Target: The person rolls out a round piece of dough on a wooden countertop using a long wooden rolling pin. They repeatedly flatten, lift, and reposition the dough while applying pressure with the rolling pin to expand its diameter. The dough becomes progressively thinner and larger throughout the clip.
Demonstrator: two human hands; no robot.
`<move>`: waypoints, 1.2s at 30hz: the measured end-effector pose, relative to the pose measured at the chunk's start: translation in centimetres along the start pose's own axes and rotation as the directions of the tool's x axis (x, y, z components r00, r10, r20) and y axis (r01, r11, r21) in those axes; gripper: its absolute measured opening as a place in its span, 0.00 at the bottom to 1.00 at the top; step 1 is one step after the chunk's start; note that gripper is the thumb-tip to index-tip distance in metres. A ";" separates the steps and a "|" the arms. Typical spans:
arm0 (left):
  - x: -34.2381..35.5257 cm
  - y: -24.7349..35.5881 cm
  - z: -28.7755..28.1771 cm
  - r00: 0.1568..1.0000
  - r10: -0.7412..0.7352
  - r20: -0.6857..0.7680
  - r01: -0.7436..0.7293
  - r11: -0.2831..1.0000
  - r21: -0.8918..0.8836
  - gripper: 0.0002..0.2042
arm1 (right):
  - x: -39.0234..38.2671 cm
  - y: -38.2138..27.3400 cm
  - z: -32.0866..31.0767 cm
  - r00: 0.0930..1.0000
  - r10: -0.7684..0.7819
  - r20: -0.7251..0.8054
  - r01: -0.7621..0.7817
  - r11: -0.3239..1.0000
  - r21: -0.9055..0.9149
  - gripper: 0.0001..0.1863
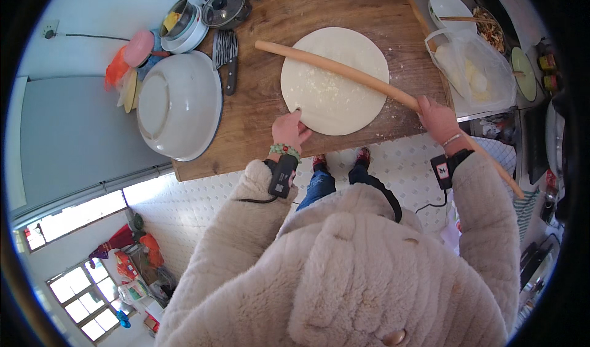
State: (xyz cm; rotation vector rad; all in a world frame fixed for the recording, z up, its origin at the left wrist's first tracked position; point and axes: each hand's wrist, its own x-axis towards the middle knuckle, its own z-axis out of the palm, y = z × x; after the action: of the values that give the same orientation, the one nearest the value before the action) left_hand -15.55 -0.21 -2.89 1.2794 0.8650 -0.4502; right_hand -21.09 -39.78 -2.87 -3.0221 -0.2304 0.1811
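A large round sheet of dough (pixel 332 110) lies flat on the wooden table (pixel 246 126), with flour dusted over its middle. Across it, slanting from upper left to lower right, runs a long rolling pin (pixel 344 70). My right hand (pixel 437 118) is closed around the pin to the right of the dough; the pin's near end sticks out past my wrist, beyond the table edge. At the dough's lower left rim is my left hand (pixel 290 130), its thumb and fingertips touching the edge. Whether those fingers pinch the dough is hard to see, but they look closed on it.
On the left sit an upturned large basin (pixel 184 104), a cleaver (pixel 231 70) and a lidded pot (pixel 226 9). To the right are a plastic bag of dough (pixel 473 70), a white bowl (pixel 452 9) and a pan of chopped filling (pixel 490 30). The table's front edge is close to me.
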 end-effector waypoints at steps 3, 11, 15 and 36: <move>-1.8 1.0 1.2 0.937 -0.210 0.278 0.207 0.977 0.042 0.15 | 1.7 0.1 -0.2 0.999 -0.034 0.032 0.034 0.999 0.001 0.11; -0.4 10.4 13.8 0.867 0.062 0.494 -0.197 0.954 0.226 0.16 | 1.5 0.5 0.2 0.995 -0.088 0.040 0.088 0.996 0.006 0.08; 4.5 10.6 18.7 0.385 0.510 0.769 -0.887 -0.026 0.461 0.16 | 1.5 1.4 -0.7 0.996 -0.039 0.074 0.039 0.999 0.001 0.07; 0.0 5.6 3.9 0.238 0.120 0.964 -0.760 -0.595 0.262 0.33 | 4.6 -20.4 -1.0 0.991 0.061 -0.116 -0.023 0.952 0.304 0.40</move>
State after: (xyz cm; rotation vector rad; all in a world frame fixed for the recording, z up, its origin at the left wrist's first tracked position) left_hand -10.27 -2.47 0.91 2.6061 -1.4316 -0.2415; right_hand -19.35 -19.07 -0.03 -2.7217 -0.1149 0.0272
